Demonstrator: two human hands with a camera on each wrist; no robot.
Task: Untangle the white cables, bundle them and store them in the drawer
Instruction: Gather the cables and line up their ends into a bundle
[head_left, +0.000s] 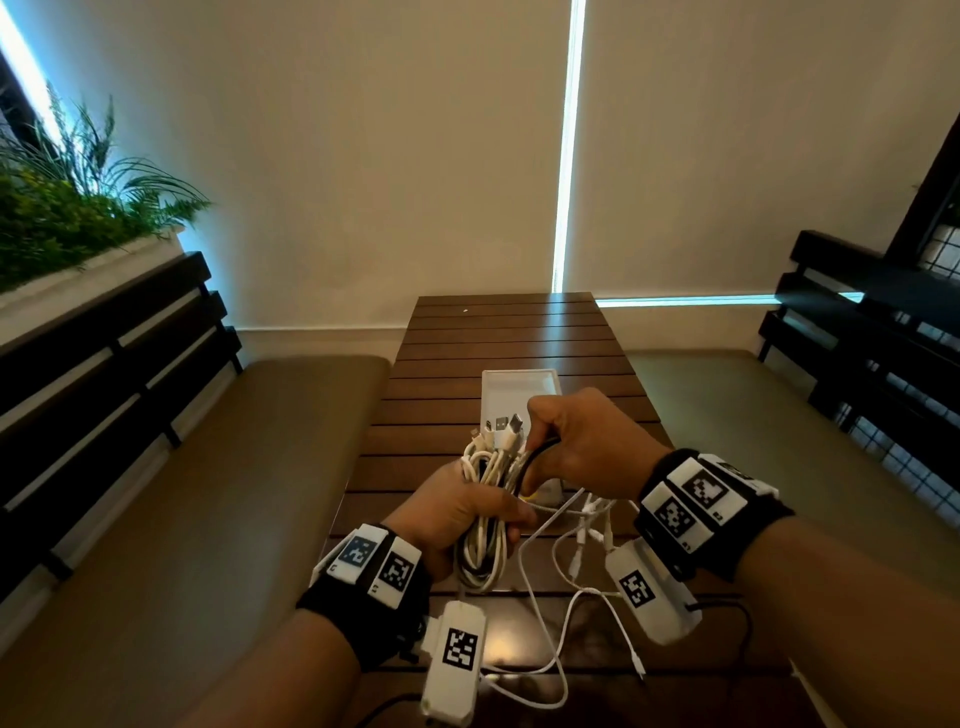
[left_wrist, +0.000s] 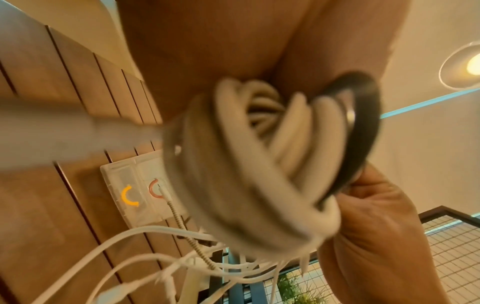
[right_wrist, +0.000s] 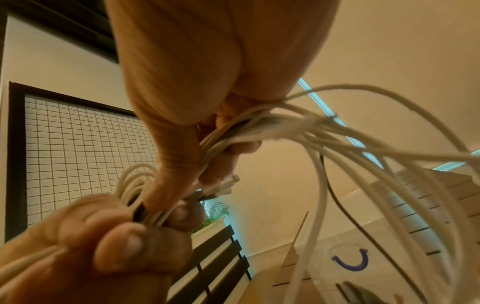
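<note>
Left hand (head_left: 457, 514) is gripping the coiled white cable bundle (head_left: 488, 499); right hand (head_left: 582, 447) is pinching a black band (head_left: 535, 457) over the slatted table (head_left: 493, 332).

Coiled white cables (left_wrist: 262, 164) motion-blurred; drawer unit (head_left: 519, 387) partly behind hands.

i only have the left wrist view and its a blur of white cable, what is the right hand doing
Observer: In the head view the right hand pinches a black loop at the top of the bundle, which the left hand holds.
Operator: any cables outside the bundle
Observer: Yes, several loose white cables trail over the table below the right wrist.
Operator: i see orange and pink handles, any other drawer
Observer: The right wrist view shows a blue handle on a translucent drawer front.
</note>
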